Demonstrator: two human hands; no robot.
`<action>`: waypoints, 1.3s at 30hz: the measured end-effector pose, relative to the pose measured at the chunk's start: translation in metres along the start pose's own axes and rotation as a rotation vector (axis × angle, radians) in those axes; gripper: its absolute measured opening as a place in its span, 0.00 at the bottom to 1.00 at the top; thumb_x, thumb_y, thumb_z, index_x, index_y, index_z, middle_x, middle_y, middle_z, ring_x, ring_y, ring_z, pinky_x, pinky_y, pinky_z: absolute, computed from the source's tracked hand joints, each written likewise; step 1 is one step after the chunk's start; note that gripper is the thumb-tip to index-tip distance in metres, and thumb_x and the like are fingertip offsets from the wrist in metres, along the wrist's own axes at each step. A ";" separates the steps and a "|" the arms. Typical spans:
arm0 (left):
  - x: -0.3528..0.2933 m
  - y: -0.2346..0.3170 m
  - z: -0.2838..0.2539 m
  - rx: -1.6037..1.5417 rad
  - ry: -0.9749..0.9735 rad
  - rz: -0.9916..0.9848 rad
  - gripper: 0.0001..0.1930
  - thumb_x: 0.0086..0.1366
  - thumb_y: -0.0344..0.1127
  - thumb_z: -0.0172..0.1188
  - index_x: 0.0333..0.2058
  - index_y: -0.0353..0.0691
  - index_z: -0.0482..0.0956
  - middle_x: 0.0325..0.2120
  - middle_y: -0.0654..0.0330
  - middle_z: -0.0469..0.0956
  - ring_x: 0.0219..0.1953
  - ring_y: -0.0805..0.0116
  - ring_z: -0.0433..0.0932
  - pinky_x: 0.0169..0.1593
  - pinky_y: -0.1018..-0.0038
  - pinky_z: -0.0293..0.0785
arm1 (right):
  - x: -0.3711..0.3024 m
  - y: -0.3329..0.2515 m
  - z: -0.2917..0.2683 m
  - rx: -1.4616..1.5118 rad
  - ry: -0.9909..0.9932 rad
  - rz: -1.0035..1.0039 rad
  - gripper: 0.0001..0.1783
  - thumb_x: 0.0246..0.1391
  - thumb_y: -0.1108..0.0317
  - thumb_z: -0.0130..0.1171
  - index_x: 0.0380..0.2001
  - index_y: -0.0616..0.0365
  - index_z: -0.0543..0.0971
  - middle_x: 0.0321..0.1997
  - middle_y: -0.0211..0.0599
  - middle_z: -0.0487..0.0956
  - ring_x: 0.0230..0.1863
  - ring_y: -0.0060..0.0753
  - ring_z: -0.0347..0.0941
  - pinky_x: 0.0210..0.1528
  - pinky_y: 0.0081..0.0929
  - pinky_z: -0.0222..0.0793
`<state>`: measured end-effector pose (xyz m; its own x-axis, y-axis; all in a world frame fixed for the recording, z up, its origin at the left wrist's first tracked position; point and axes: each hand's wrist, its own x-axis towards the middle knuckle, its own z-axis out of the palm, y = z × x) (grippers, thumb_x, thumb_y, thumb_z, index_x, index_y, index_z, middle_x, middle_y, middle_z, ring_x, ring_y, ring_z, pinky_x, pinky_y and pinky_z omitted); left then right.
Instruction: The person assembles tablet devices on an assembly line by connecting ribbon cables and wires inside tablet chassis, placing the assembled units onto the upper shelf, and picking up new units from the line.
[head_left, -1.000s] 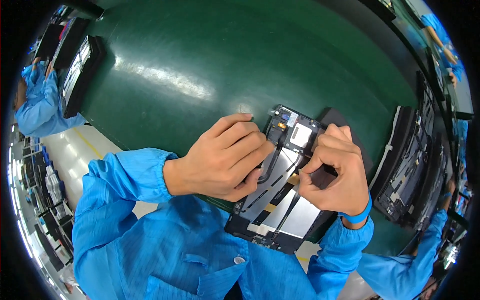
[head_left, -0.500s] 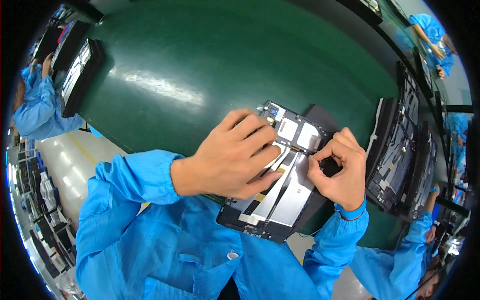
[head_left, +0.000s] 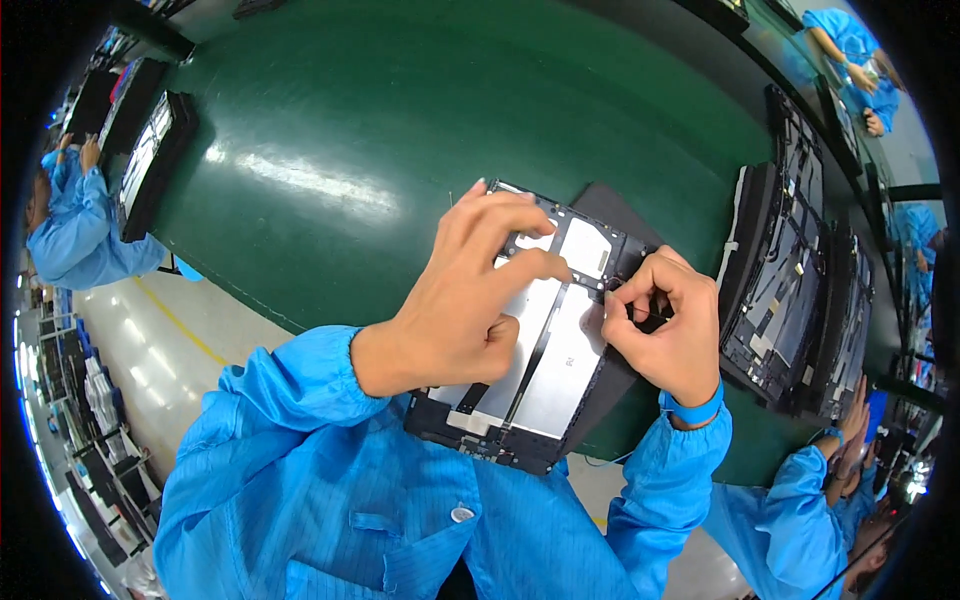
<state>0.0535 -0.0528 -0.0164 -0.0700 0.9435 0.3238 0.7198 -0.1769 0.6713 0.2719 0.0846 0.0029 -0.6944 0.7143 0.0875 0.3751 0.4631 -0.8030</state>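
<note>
An opened tablet (head_left: 560,370) with a black frame and silver inner plates lies tilted in front of me, on top of a dark pad (head_left: 612,205). My left hand (head_left: 470,280) is spread over its left side, fingers bent and apart. One fingertip touches the tablet near the crossbar between the upper and lower plates, and the thumb is curled low. At the tablet's right edge, my right hand (head_left: 668,320) pinches thumb and forefinger together. What lies between those fingertips is too small to make out. A blue wrist strap (head_left: 695,408) circles my right wrist.
Several opened tablet parts (head_left: 785,270) stand in black holders along the right of the green table (head_left: 330,90). At the far left another black holder (head_left: 158,165) has a panel in it. People in blue workwear sit at left and right. A thin cord (head_left: 608,463) hangs below the right sleeve.
My left fingers have lifted and spread, and the thumb has drawn back from the plates. The tablet appears slightly farther left and up. My right hand remains pinched at its edge.
</note>
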 end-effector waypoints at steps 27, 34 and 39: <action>0.017 -0.015 -0.011 0.029 -0.331 0.595 0.12 0.60 0.43 0.70 0.35 0.42 0.81 0.42 0.57 0.78 0.43 0.57 0.76 0.48 0.57 0.70 | -0.005 -0.005 -0.014 0.088 -0.114 0.242 0.09 0.43 0.75 0.74 0.21 0.63 0.81 0.14 0.30 0.75 0.18 0.17 0.69 0.23 0.23 0.63; 0.021 0.001 -0.001 0.225 -0.322 0.445 0.21 0.64 0.44 0.69 0.53 0.43 0.83 0.36 0.61 0.74 0.39 0.60 0.72 0.47 0.58 0.65 | -0.004 -0.006 -0.016 0.076 -0.122 0.246 0.09 0.43 0.74 0.74 0.21 0.63 0.81 0.15 0.31 0.76 0.18 0.17 0.70 0.23 0.23 0.64; 0.018 -0.002 0.001 0.235 -0.309 0.432 0.25 0.65 0.45 0.68 0.60 0.46 0.84 0.35 0.63 0.72 0.37 0.61 0.70 0.46 0.58 0.64 | -0.005 -0.004 -0.015 0.081 -0.125 0.227 0.09 0.43 0.74 0.74 0.21 0.63 0.81 0.14 0.32 0.75 0.18 0.18 0.70 0.23 0.24 0.64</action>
<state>0.0511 -0.0355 -0.0124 0.4438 0.8437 0.3021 0.7745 -0.5307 0.3442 0.2829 0.0872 0.0151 -0.6704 0.7222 -0.1701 0.4832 0.2511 -0.8387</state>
